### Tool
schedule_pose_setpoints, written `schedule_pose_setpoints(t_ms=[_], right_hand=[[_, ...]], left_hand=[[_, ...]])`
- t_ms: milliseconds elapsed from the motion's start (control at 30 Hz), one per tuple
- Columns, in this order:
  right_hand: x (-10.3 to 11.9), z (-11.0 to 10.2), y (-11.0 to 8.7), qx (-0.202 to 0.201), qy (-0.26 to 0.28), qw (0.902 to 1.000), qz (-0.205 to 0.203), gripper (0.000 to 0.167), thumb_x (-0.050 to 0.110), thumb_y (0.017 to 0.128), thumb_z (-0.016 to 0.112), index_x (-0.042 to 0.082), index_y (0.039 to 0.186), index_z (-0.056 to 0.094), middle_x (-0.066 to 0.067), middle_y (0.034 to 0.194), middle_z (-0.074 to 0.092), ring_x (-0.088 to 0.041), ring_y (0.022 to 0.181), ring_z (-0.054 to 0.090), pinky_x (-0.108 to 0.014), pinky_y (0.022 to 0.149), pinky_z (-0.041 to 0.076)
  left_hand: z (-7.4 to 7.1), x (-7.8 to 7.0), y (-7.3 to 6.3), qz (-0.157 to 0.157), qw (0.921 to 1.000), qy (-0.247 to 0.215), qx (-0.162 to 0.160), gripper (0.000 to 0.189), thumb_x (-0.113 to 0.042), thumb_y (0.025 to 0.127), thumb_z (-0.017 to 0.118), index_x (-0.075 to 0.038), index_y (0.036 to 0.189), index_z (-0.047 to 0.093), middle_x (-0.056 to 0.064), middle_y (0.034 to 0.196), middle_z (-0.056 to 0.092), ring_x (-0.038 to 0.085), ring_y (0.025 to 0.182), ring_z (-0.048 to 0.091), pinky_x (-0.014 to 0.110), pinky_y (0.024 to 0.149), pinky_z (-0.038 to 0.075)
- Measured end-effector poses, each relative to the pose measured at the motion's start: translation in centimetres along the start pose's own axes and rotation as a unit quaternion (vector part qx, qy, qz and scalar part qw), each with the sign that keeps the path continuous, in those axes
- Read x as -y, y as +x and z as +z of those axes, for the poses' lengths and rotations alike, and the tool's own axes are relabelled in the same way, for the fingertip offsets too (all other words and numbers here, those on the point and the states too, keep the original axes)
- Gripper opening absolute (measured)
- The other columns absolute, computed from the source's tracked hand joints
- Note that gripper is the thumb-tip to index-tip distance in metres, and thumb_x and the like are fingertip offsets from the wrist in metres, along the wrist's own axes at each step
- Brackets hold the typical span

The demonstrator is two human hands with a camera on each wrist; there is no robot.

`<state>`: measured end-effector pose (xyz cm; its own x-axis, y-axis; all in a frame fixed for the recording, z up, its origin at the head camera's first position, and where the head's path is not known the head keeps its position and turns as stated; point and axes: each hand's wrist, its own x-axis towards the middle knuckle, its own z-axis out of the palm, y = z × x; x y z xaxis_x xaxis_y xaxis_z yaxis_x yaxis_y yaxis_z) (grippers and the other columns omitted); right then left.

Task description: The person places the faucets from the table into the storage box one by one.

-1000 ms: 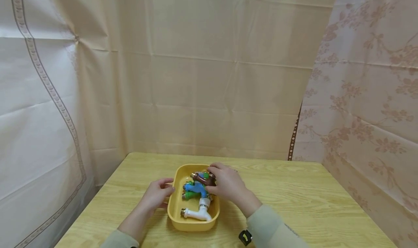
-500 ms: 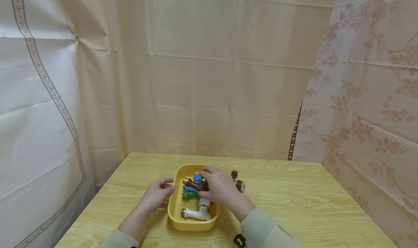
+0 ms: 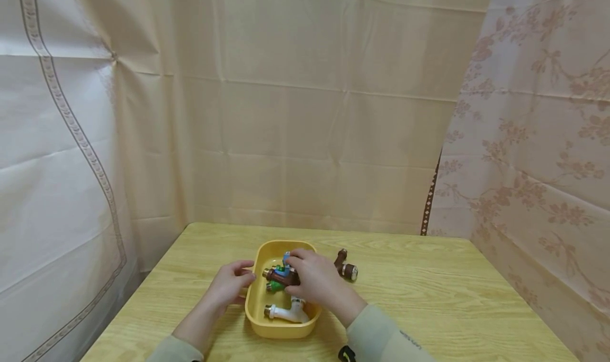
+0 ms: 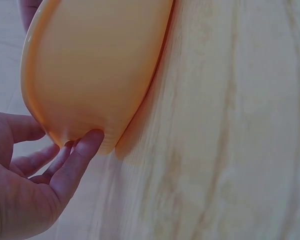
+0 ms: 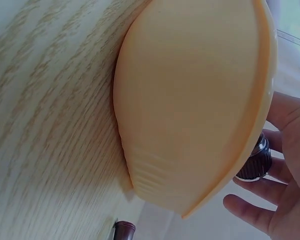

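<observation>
A yellow plastic tub [image 3: 282, 331] stands on the table with several taps in it. My left hand [image 3: 231, 282] holds the tub's left side; in the left wrist view the thumb [image 4: 90, 142] lies against its outer wall. Inside the tub, my right hand [image 3: 316, 277] grips a dark brown tap [image 3: 281, 278], whose ribbed dark end [image 5: 255, 162] shows between the fingers in the right wrist view. Beneath or beside it are a green tap [image 3: 274, 287] and a blue tap [image 3: 286, 258], partly hidden. A white tap [image 3: 288, 314] lies nearest me.
Another brown tap [image 3: 350, 272] lies on the wooden table [image 3: 419, 298] just right of the tub. Beige curtain [image 3: 305, 113] hangs behind the table's back edge, with patterned cloth [image 3: 534, 166] to the right.
My right hand has moved left and slightly towards me, lowering the brown tap onto the others in the tub. The brown tap on the table has come into view. The left hand stays put.
</observation>
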<state>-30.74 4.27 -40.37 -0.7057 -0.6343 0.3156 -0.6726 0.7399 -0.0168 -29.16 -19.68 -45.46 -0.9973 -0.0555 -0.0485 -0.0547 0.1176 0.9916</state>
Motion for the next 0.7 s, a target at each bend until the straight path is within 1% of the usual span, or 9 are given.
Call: schedule_pose_setpoints(t_ms=[233, 500, 700], right_hand=[[0.08, -0.24, -0.03, 0.000, 0.034, 0.9994, 0.004, 0.062, 0.052, 0.087, 0.078, 0.016, 0.136, 0.064, -0.004, 0.137, 0.060, -0.022, 0.118, 0.061, -0.041, 0.096, 0.056], [-0.22, -0.62, -0.18, -0.003, 0.052, 0.9985, 0.017, 0.062, 0.052, 0.088, 0.077, 0.015, 0.136, 0.064, -0.004, 0.138, 0.059, -0.024, 0.120, 0.061, -0.042, 0.095, 0.056], [-0.53, -0.96, -0.18, 0.000, 0.048, 0.9984, 0.030, 0.062, 0.054, 0.088, 0.076, 0.017, 0.136, 0.065, -0.004, 0.137, 0.060, -0.024, 0.121, 0.060, -0.043, 0.096, 0.056]], left_hand=[[0.01, -0.22, -0.17, -0.006, 1.0000, 0.003, 0.000, 0.044, -0.003, 0.096, 0.062, 0.005, 0.139, 0.055, 0.019, 0.113, 0.059, 0.032, 0.096, 0.066, 0.050, 0.065, 0.063], [0.02, -0.35, -0.15, -0.011, 0.9999, 0.007, 0.001, 0.043, -0.004, 0.097, 0.061, 0.004, 0.139, 0.055, 0.020, 0.114, 0.060, 0.031, 0.096, 0.067, 0.049, 0.065, 0.063], [-0.03, -0.37, -0.18, -0.006, 0.9999, 0.010, -0.001, 0.044, -0.004, 0.097, 0.061, 0.005, 0.139, 0.054, 0.021, 0.114, 0.060, 0.032, 0.096, 0.067, 0.051, 0.065, 0.063]])
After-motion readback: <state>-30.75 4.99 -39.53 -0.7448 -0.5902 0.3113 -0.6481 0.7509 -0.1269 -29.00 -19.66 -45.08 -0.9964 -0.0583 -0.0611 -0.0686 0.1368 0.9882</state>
